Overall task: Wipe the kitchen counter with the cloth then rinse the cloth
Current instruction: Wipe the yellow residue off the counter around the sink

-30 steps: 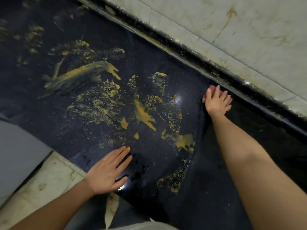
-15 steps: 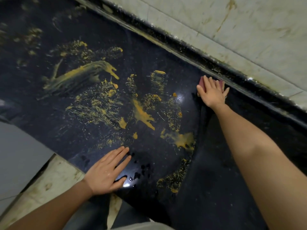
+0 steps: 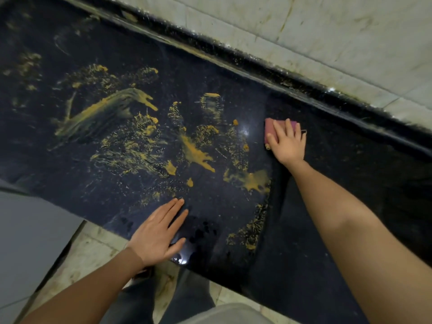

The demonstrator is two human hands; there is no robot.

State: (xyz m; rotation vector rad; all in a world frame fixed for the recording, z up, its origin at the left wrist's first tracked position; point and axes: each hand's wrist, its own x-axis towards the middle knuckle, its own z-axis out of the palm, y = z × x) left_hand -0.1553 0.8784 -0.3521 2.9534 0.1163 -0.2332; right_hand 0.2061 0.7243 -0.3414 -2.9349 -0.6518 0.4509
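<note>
We find no writing, label, brand, number or sign that we can read. The dark counter [image 3: 210, 66] carries only yellow smears, the reddish cloth [image 3: 270, 127] shows a plain face, and the pale wall tiles [image 3: 327, 31] bear only stains.

Up top, pale wall tiles [image 3: 327, 31], streaked with yellow-brown drips and grimy along the joints. Down at lower left, a plain grey panel [image 3: 30, 242] stands just beside pale floor tiles [image 3: 88, 251], blotched with brownish stains. Dark trousers [image 3: 187, 293] stand over that floor, and a light garment hem [image 3: 222, 314] edges the bottom.
</note>
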